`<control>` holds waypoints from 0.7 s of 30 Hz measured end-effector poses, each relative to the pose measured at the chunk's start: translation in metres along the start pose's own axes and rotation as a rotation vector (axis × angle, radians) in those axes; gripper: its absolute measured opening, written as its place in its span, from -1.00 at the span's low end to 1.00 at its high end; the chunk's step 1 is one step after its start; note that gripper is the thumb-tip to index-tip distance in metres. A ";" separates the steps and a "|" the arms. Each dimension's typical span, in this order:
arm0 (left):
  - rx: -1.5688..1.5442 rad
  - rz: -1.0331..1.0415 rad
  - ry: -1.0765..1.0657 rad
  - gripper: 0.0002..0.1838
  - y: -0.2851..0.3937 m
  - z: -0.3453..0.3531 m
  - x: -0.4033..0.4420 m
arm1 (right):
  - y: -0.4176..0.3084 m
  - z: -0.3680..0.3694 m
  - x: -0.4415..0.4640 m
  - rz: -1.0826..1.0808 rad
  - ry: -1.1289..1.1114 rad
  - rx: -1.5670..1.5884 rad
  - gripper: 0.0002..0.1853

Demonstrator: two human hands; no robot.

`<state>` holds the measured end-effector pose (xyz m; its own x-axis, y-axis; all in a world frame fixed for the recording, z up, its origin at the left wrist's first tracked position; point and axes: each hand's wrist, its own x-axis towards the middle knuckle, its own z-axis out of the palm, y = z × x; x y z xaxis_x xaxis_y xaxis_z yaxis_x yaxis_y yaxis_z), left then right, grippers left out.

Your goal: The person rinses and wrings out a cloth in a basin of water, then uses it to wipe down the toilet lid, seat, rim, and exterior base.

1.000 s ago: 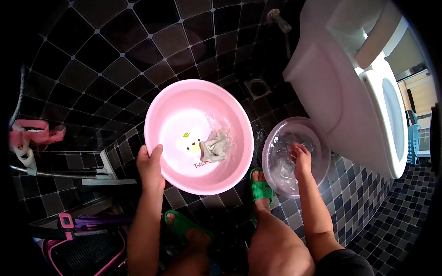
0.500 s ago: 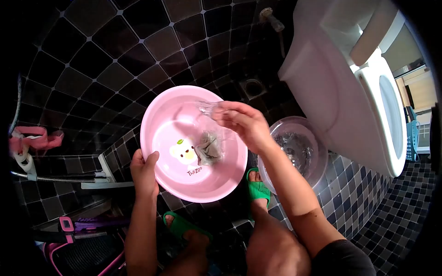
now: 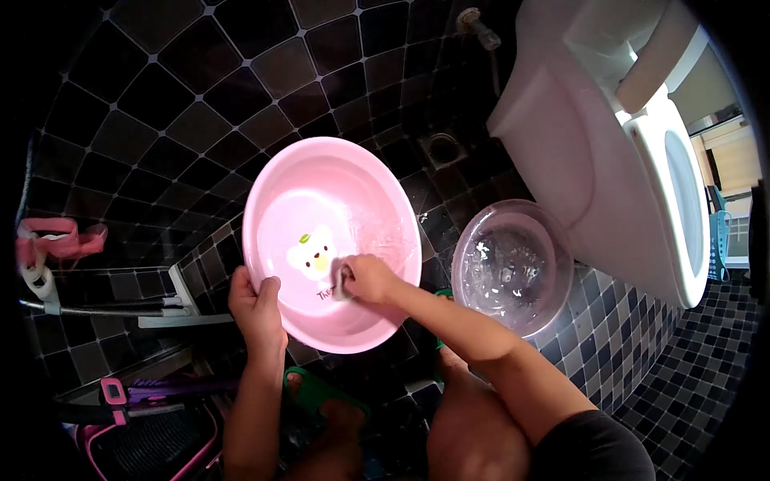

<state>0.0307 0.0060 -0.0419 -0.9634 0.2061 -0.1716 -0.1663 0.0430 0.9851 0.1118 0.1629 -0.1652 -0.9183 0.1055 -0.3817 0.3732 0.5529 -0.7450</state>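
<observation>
A pink basin (image 3: 313,172) with a bear print on its bottom is tilted toward the camera. At its lower left rim, my left hand (image 3: 258,309) grips the edge, thumb on the inside. My right hand (image 3: 370,280) is inside the basin, fingers closed round a crumpled grey cloth (image 3: 343,282), just right of the printed lettering; most of the cloth is hidden by the hand. Wet streaks show on the basin's inner right wall. To the right, a clear basin (image 3: 513,268) holding water stands on the floor, with no hand in it.
A white toilet (image 3: 593,160) stands at the upper right, a floor drain (image 3: 443,149) left of it. Green slippers (image 3: 321,394) are on my feet. At the left are a pink cloth (image 3: 68,238) on a rail and a pink-edged black object (image 3: 152,437) at the bottom.
My right hand moved from the clear basin across to the pink basin, splashing water, and has now taken hold of the grey cloth. My left hand has stayed on the rim.
</observation>
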 end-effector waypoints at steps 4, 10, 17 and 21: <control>0.057 0.108 0.029 -0.88 0.009 0.006 -0.007 | -0.031 0.020 -0.031 -0.229 -0.121 0.858 -0.63; 0.206 0.219 0.044 -0.88 0.026 0.009 -0.023 | -0.028 0.036 -0.042 -0.302 -0.050 0.479 -0.60; 0.484 0.323 0.056 -0.86 0.028 0.014 -0.027 | 0.006 0.025 -0.059 -0.232 0.241 0.277 -0.63; 0.644 0.609 0.069 -0.85 0.018 0.016 -0.023 | 0.010 0.023 -0.071 -0.089 0.155 0.540 -0.66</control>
<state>0.0532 0.0173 -0.0201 -0.8599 0.3139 0.4025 0.5099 0.4911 0.7063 0.1840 0.1418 -0.1585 -0.9427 0.2206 -0.2502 0.2707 0.0681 -0.9602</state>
